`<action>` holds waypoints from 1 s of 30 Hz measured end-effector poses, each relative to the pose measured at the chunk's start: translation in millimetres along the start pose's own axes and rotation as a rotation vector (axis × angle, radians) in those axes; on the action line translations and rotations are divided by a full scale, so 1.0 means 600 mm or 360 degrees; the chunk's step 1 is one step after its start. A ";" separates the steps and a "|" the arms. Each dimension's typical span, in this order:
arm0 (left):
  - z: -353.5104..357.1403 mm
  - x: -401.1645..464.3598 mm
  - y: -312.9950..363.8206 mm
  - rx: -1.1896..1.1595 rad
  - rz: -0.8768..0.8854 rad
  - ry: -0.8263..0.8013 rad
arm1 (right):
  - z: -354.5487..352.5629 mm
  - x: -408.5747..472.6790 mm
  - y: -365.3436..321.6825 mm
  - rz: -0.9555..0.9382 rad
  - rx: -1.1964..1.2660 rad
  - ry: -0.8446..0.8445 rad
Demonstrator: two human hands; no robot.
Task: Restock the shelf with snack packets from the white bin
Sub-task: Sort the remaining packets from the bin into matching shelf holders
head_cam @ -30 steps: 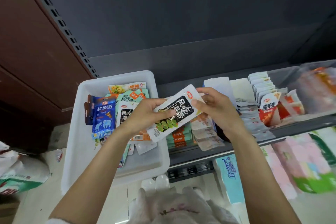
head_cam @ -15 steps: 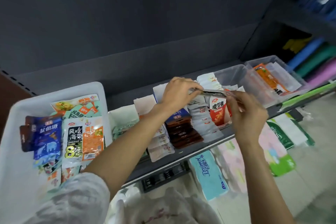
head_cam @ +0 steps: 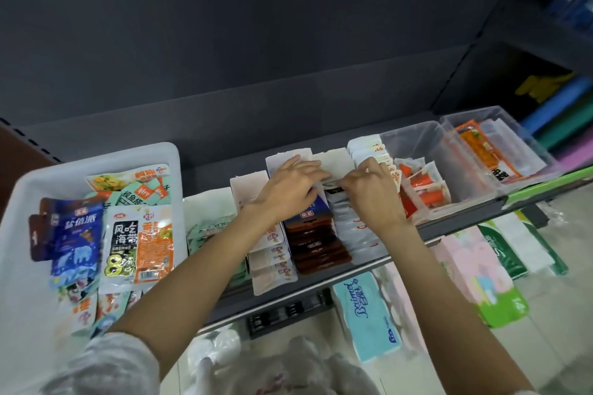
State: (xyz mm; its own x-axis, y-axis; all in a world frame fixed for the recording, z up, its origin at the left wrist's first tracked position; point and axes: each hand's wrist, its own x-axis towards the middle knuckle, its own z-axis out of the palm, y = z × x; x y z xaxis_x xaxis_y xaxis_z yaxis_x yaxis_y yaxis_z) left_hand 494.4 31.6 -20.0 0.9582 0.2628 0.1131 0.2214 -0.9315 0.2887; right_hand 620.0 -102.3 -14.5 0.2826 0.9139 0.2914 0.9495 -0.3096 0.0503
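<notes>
While one second ago both hands held the black-and-white seaweed snack packet (head_cam: 333, 192) above the white plastic bin (head_cam: 96, 157), now it sits in a row on the grey metal shelf (head_cam: 449, 228). The left hand (head_cam: 288, 189) presses the row with fairly straight fingers; the right hand (head_cam: 372, 192) seems to pinch the packet's top, though this is partly hidden. So this packet is nearly placed.

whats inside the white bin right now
The white bin holds loose snack packets: a blue packet, a white and orange seaweed packet, and green ones behind. Whatever lies beneath them, and under the left forearm, is hidden.
</notes>
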 end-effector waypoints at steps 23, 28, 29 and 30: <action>-0.033 -0.432 -0.233 -0.0224 -0.1495 0.0264 | 0.006 0.089 -0.549 -0.0199 0.0781 -0.1010; -0.020 -0.422 -0.253 -0.0097 -0.1476 0.0149 | 0.062 0.098 -0.595 0.0203 0.0716 -0.1170; -0.018 -0.427 -0.258 -0.0151 -0.1452 0.0166 | 0.069 0.098 -0.601 0.0271 0.0748 -0.1137; -0.018 -0.433 -0.261 -0.0204 -0.1415 0.0195 | 0.076 0.099 -0.606 0.0321 0.0773 -0.1082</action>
State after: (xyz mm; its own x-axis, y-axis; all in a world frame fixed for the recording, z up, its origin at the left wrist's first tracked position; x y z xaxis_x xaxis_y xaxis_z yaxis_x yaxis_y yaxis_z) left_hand 209.0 111.8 -84.3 0.4158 0.9035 -0.1039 0.8415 -0.3389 0.4208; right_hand 297.7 76.4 -58.9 0.3250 0.8603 -0.3927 0.7814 -0.4782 -0.4009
